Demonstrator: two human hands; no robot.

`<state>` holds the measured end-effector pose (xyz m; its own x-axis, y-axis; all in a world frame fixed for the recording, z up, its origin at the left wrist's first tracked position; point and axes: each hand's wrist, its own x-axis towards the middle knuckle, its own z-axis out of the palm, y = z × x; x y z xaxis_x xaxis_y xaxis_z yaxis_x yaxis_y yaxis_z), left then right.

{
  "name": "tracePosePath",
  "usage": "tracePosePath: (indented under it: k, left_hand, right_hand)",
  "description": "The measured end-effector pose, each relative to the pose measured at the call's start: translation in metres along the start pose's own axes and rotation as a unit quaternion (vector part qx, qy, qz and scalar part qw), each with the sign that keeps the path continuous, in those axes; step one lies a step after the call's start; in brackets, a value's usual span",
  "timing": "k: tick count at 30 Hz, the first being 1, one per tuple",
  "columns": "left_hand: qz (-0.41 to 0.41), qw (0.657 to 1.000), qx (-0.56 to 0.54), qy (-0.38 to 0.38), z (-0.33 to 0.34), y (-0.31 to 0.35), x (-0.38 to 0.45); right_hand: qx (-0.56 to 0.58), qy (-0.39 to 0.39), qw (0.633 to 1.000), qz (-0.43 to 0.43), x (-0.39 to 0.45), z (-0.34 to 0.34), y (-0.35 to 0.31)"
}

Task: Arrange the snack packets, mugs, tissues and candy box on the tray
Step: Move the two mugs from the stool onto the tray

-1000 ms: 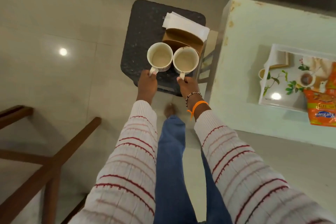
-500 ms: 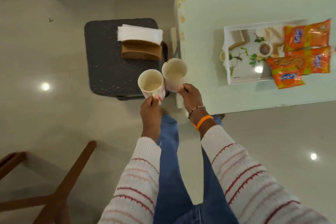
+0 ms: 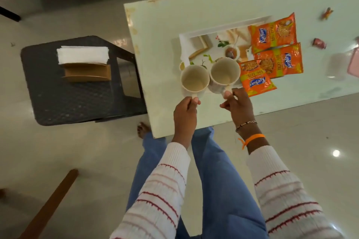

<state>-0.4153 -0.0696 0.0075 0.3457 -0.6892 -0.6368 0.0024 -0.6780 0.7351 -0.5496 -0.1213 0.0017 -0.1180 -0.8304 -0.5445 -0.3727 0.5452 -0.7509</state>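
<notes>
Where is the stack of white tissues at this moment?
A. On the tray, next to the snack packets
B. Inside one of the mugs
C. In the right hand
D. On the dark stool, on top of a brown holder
D: the white tissues lie on the brown holder on the dark stool, left of the table and apart from the tray.

pale green table (image 3: pixel 194 17); dark stool (image 3: pixel 77 99) left of it; wooden bar (image 3: pixel 50 205) on floor.
</notes>
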Motion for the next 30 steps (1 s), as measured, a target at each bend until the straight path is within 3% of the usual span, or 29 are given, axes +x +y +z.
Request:
tracePosePath:
  k: [6, 16, 23, 30]
  left_hand:
    - [-0.015, 0.999, 0.039, 0.013, 0.062, -0.01, 0.031]
    - [-0.02, 0.998, 0.038, 0.042, 0.097, -0.025, 0.055]
    - [-0.052, 0.998, 0.025, 0.04, 0.103, -0.033, 0.053]
    - [-0.094, 0.989, -0.028, 0.114, 0.122, -0.027, 0.045]
  right_hand:
    - [0.052, -0.024, 0.998, 0.022, 0.053, -0.039, 0.026]
    - [0.083, -0.063, 0.993, 0.048, 0.091, -0.041, 0.061]
    - [0.052, -0.106, 0.99, 0.071, 0.1, -0.042, 0.065]
    - [0.018, -0.147, 0.985, 0.089, 0.106, -0.046, 0.06]
